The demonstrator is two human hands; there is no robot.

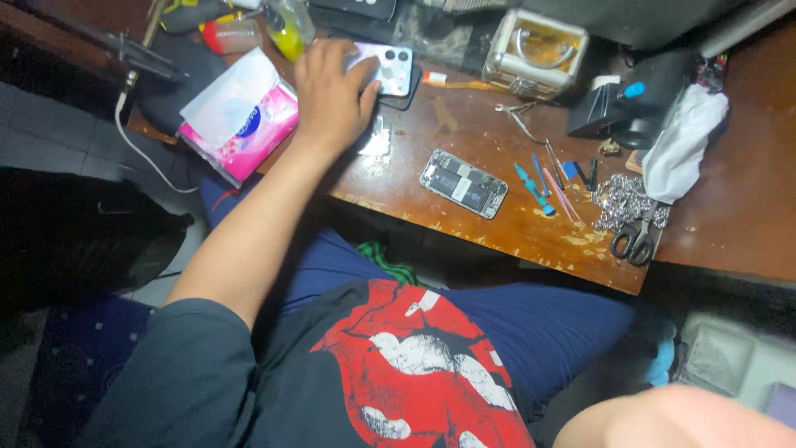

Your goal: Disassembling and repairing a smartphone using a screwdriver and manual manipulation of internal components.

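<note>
My left hand (332,95) reaches across the worn wooden desk (730,207) and lies over a white-backed phone (391,66) with several camera lenses, fingers curled on its near end. The phone rests on a dark pad. A small shiny plate (377,137) lies just below the hand. An opened phone (463,182) with its insides showing lies face up near the desk's front edge, apart from the hand. My right hand is out of view; only a blurred patch of skin (672,419) shows at the lower right.
A pink tissue pack (240,116) sits left of my hand. Blue screwdrivers (535,187), a metal chain (622,199), scissors (634,241), tweezers (518,116), a clear box (535,50), a black holder (630,104) and a white cloth (684,141) crowd the right side.
</note>
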